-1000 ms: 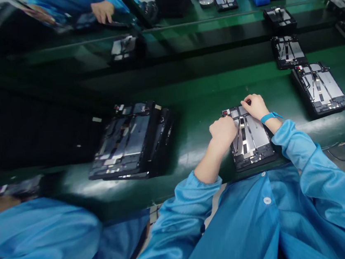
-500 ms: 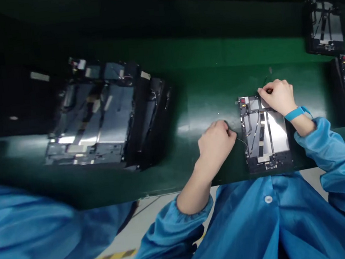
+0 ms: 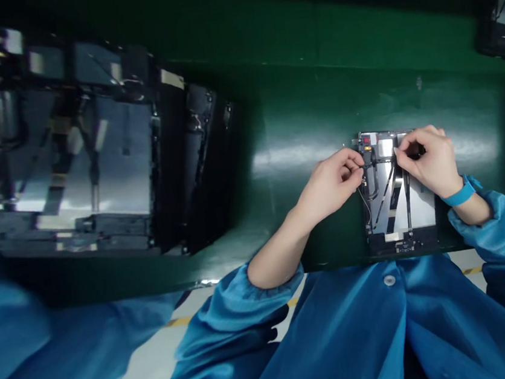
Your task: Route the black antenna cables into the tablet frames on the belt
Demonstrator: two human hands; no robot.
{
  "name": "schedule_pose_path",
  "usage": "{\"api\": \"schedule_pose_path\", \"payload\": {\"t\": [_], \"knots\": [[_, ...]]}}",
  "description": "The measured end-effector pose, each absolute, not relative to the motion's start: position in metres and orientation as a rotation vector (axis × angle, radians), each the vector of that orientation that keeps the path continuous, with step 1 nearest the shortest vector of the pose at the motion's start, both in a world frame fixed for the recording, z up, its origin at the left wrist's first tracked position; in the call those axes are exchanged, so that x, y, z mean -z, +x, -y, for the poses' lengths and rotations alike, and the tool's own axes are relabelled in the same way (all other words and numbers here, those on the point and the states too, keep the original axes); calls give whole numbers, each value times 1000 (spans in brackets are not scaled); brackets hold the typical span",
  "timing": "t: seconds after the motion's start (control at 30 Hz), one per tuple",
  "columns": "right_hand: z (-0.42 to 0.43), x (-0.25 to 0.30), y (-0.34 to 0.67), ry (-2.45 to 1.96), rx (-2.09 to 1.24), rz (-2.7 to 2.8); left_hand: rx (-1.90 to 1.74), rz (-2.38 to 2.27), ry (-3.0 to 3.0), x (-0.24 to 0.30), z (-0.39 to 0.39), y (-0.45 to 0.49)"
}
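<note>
Glossy green bench (image 3: 305, 92): left hand (image 3: 331, 183), right hand (image 3: 427, 160) pinching metal-backed tablet chassis (image 3: 413, 214).

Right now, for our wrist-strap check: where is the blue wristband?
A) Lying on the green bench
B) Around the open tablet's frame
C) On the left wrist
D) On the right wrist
D: the blue wristband circles the right wrist, just behind the right hand, while the left hand has no band behind it.

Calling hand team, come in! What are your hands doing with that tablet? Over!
Left hand, right hand: both at top end of open tablet. Tablet flat on green bench. Stack of tablets off left, apart from hands.
</note>
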State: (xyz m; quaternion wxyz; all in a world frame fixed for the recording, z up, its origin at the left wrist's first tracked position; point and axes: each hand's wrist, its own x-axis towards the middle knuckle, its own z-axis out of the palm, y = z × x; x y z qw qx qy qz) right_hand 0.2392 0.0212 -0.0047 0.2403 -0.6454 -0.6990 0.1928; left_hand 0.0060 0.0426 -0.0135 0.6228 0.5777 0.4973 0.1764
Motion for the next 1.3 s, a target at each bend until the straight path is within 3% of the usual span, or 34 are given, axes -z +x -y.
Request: {"api": "schedule_pose_path", "payload": {"t": [0.27, 0.73, 1.07, 1.3], "knots": [[-10, 3, 241, -1591, -528, 1939, -266, -1098, 1163, 10, -59, 3], [0, 12, 241, -1469, -539, 1956, -388, -1235, 1041, 12, -51, 12], [-1, 17, 248, -1464, -612, 1985, 27, -1153, 1955, -17, -87, 18], [-4, 17, 253, -1413, -665, 2044, 275, -975, 2213, -25, -102, 30]]}}
